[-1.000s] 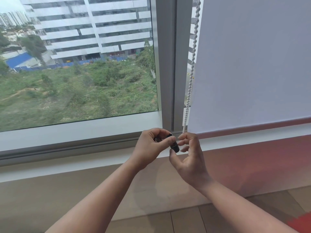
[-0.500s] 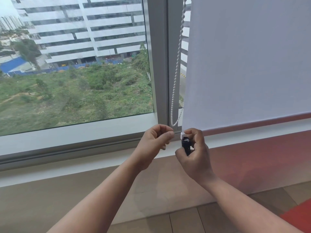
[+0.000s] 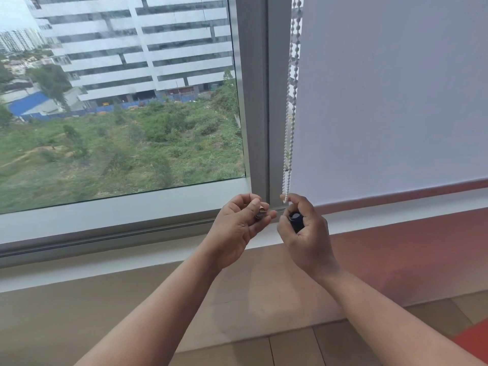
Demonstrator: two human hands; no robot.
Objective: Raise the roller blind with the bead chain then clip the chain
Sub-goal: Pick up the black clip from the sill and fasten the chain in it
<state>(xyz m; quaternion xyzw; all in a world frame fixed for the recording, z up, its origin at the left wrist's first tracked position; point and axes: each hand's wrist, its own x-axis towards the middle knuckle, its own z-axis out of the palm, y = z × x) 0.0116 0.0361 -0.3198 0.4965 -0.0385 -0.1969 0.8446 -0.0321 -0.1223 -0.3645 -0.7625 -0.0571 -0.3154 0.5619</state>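
The white bead chain [image 3: 290,133] hangs down the window frame beside the left edge of the white roller blind [image 3: 390,101]. The blind's bottom bar [image 3: 406,195] sits low, just above the sill. My right hand [image 3: 303,233] grips a black clip [image 3: 295,220] in its curled fingers, and its fingertips pinch the chain's lower end just above the clip. My left hand [image 3: 241,225] is just to the left, apart from the right hand. Its fingers are pinched on a small dark piece that I cannot make out.
The grey window frame post [image 3: 260,101] stands right behind the chain. A white sill [image 3: 132,257] runs below the glass, with a beige wall under it. A wooden floor [image 3: 290,347] and a red patch [image 3: 475,339] lie at the bottom right.
The clip went from between both hands into my right hand. The chain's slack loop, loose half a second ago, is now pinched in my right fingertips and hangs straight. My left hand drew slightly away.
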